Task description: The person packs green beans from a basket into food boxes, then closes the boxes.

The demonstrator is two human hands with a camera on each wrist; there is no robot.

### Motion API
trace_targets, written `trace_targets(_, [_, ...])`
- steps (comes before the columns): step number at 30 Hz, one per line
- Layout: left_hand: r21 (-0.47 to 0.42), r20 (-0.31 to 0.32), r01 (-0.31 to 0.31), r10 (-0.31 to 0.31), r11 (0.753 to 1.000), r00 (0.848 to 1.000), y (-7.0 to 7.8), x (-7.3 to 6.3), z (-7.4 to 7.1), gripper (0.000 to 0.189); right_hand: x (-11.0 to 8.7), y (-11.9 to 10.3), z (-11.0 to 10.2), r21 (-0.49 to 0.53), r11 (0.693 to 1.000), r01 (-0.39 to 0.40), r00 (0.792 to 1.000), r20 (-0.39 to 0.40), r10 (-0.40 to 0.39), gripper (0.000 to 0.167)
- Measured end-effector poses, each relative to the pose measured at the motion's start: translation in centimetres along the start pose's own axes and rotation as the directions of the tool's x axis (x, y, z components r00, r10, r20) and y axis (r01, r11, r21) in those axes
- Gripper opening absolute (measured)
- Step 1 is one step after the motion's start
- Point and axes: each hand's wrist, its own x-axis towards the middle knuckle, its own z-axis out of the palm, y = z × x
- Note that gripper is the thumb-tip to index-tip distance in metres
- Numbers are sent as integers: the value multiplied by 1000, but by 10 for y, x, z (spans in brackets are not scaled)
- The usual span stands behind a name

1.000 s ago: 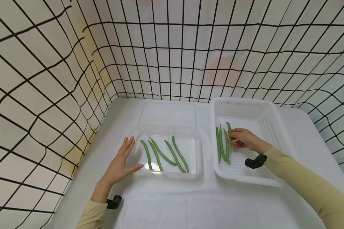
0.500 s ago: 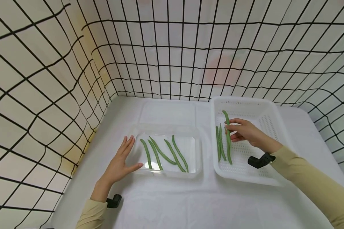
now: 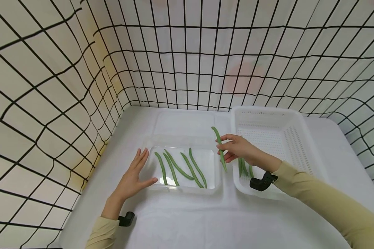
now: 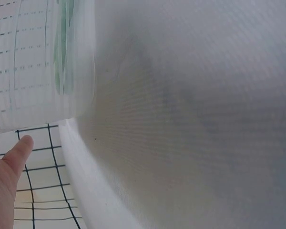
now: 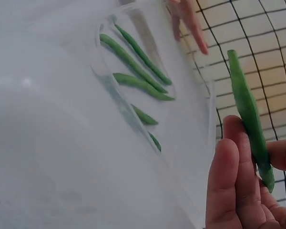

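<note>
Between thumb and fingers my right hand (image 3: 238, 149) pinches a green bean (image 3: 219, 147), raised in the gap between the two containers. The same bean (image 5: 248, 107) stands slanted in the right wrist view. My left hand (image 3: 129, 180) has its fingers spread and rests at the left edge of a clear plastic container (image 3: 217, 173). Several green beans (image 3: 191, 169) lie apart from each other in that container. To the right is a white perforated basket (image 3: 299, 138), where a few more beans (image 3: 242, 167) lie along its left side, partly hidden by my right hand.
Black wire mesh (image 3: 199, 72) rises behind the white-covered table (image 3: 187, 224) and along both sides. A flat clear lid-like piece (image 3: 184, 122) lies behind the clear container. Black wrist cameras (image 3: 263, 181) sit on both wrists.
My right hand has lifted one bean out of the white basket and carried it left, past the basket's rim. The left hand has stayed at the clear container.
</note>
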Motion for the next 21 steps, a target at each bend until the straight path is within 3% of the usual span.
trace_targets(7, [-6, -2, 3, -3, 1000, 1000, 2, 0, 0, 100, 12, -2, 23, -36, 999, 12, 997, 71, -10, 51])
trace_targets(12, [-17, 8, 14, -13, 1000, 1000, 4, -1, -2, 100, 16, -1, 33, -28, 999, -21, 994, 111, 24, 46])
trace_targets(21, [-7, 4, 5, -5, 1000, 1000, 4, 0, 0, 100, 9, 3, 21, -6, 1000, -1, 992, 125, 1, 45])
